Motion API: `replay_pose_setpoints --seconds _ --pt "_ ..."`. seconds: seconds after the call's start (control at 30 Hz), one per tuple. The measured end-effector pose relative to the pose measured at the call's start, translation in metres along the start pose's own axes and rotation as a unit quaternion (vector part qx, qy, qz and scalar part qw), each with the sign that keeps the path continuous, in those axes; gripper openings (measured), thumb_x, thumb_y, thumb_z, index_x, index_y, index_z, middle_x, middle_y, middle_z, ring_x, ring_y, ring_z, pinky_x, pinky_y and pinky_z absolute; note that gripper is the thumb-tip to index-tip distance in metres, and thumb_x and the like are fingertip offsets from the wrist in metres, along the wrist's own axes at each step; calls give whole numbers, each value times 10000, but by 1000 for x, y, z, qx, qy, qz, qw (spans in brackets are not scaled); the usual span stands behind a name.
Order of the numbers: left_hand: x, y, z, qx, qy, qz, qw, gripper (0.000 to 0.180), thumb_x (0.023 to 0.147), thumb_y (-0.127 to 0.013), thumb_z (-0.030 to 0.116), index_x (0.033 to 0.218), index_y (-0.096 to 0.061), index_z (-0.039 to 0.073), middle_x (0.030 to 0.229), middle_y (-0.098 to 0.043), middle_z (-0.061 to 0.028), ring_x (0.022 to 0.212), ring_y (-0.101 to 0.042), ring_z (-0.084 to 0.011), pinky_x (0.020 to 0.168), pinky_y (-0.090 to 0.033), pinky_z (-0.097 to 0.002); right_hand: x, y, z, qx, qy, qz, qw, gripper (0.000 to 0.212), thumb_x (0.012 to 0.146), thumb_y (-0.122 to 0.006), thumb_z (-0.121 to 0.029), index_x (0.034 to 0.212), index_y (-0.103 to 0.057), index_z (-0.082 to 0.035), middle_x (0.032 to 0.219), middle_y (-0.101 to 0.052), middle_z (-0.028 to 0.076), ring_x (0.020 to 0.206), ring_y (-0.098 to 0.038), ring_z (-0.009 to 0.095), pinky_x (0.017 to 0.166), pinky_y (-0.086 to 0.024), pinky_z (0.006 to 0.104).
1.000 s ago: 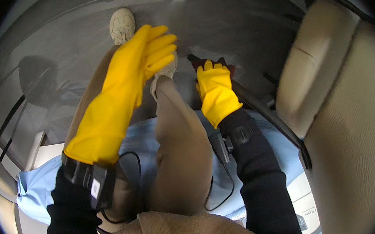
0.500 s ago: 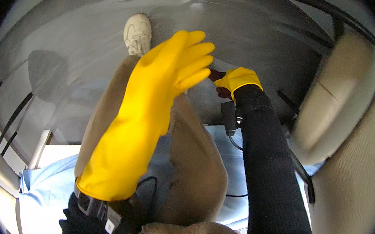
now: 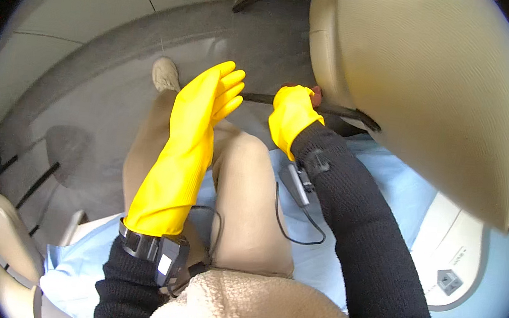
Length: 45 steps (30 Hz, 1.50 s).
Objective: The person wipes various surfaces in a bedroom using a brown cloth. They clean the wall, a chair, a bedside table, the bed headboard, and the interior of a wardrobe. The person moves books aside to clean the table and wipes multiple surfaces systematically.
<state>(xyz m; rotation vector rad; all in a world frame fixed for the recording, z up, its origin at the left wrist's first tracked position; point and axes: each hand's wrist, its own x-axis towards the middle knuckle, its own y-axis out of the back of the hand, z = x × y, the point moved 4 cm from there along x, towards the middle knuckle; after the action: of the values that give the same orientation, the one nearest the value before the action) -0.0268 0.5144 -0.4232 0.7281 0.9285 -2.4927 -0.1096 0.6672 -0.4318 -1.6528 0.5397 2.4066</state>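
A long yellow rubber glove covers my left hand [image 3: 205, 94] and much of its forearm. Its fingers are stretched out above my left thigh, holding nothing. My right hand [image 3: 294, 113] wears a short yellow glove covering its back and wrist, with bare fingertips showing past it. Those fingers are curled round a black chair bar [image 3: 343, 112], which shows on both sides of the hand; the palm is hidden. The bar runs to a beige padded chair [image 3: 425, 90] standing just beyond my right hand.
Small black devices with cables sit at my left wrist [image 3: 171, 259] and under my right wrist [image 3: 297, 183]. Pale blue cloth [image 3: 384, 174] lies beneath me, with a white rounded panel [image 3: 444, 256] at right. Another beige padded part [image 3: 5, 228] is at left, and grey floor [image 3: 112, 86] lies ahead.
The beige chair now appears much closer to my right hand, which has come to its black bar. The view has shifted, and my left hand stays outstretched.
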Motion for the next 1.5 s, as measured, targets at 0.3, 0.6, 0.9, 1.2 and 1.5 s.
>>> replay_pose_setpoints --seconds 0.3,0.6,0.9,1.2,1.5 --pt "-94 -40 84 109 -182 -8 977 579 1114 -559 471 1481 -615 26 1492 -642 -190 1357 -648 -302 1172 -502 -420 -116 -128 16 668 -7 493 558 580 904 -734 44 1461 -604 -53 1315 -715 222 1216 -700 401 1047 -550 429" --pt "-194 -218 154 317 -572 -249 714 515 1142 -542 381 1492 -598 8 1505 -627 -200 1362 -646 -294 1175 -508 -437 -62 -147 14 665 -169 644 337 273 1040 -676 -187 1288 -716 -82 1265 -731 183 1193 -681 380 1045 -538 438" --pt "-236 -372 118 525 -723 -220 392 438 1039 -701 394 1408 -707 159 1216 -783 -131 1122 -753 -293 963 -584 -370 -120 -250 -77 890 -41 443 95 416 1059 -652 -26 1469 -580 -13 1273 -710 73 1075 -696 171 946 -562 278" --pt "-170 -370 89 793 -536 -76 280 577 1057 -531 615 1044 -836 126 954 -805 -93 934 -759 -329 866 -596 -420 -132 -310 -89 848 -145 508 40 527 1068 -678 -315 1496 -556 -34 1440 -655 163 1342 -632 315 1146 -493 363" --pt "-198 -314 111 612 -704 -207 296 222 1000 -715 307 931 -814 120 873 -783 -107 863 -751 -330 765 -587 -422 -141 -288 -71 843 284 417 -186 363 1106 -614 -236 1399 -648 -24 1019 -724 42 688 -535 50 588 -421 216"
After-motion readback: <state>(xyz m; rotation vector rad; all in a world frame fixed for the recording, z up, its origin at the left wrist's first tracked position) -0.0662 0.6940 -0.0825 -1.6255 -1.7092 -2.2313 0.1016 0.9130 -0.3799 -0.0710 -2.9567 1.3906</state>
